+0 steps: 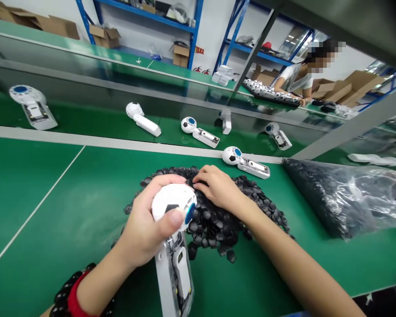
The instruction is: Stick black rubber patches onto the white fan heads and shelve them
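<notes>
My left hand is closed around the round head of a white football-patterned device, thumb across the front beside its blue disc. Its long body hangs down toward me, with the inner parts exposed. Just right of the ball head, my right hand is at the heap of small black pieces, fingers bent and fingertips close together. Whatever lies between those fingertips is too small to make out. The heap spreads over the green table under and around both hands.
Behind the heap lies a similar device; more, such as this one, rest on the green strip beyond the pale rail. A clear bag of black pieces lies at right. Across from me a person works at a tray.
</notes>
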### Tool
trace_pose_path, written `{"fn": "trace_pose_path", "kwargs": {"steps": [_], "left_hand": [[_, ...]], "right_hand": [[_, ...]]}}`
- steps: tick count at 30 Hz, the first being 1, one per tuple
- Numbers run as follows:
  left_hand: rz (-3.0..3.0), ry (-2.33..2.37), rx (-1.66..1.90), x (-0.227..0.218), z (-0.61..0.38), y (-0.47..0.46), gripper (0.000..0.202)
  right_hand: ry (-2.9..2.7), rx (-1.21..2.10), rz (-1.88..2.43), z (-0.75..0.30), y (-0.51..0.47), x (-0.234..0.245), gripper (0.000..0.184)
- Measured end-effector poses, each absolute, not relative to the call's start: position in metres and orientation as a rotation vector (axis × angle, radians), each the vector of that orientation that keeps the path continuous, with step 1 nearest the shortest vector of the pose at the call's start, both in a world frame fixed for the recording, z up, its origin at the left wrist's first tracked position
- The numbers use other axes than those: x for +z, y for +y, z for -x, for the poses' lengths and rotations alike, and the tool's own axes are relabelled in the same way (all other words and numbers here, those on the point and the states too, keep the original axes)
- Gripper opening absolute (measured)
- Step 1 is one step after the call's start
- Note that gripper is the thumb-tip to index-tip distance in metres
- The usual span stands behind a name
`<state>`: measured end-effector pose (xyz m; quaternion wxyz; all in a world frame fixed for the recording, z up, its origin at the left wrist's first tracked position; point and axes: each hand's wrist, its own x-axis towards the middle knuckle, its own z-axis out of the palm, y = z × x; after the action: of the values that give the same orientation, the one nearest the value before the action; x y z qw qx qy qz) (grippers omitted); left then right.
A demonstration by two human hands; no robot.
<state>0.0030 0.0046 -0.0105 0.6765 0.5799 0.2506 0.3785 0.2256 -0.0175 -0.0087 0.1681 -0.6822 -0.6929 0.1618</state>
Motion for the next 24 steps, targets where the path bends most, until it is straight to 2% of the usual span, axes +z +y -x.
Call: {"fn": "trace_pose_path", "kwargs": {"steps": [6,9,12,17,22,24], "left_hand": [[-1.354,0.603,0.743,-0.015,-0.009,0.005,0.049],[-1.345,0.597,0.707,-0.016,-0.009,0.004,0.047],[-1.348,0.59,0.749,-0.017,-0.01,0.002,0.047],[-1.303,0.576,0.88,-0.015,-0.013,-0.001,0.047],[-1.381,0.642,0.964,-0.011,-0.012,-0.001,0.039],[-1.415,0.692,0.975,-0.01,-0.009,0.001,0.037]], "right_hand": [[-1.759,0.418,1.833,-0.221,-0.032,0.003,0.014],[-1.564,0.525,1.577,-0.211,-0.049,0.02,0.019],[-1.398,0.594,1.32,-0.192,-0.063,0.028,0.017],[-1.494,0.209,1.268,-0.164,-0.071,0.019,0.022],[-1.683,0.182,1.142,-0.162,-0.071,0.01,0.018],[-1.771,0.187,1.114,-0.163,-0.072,0.006,0.034]]}}
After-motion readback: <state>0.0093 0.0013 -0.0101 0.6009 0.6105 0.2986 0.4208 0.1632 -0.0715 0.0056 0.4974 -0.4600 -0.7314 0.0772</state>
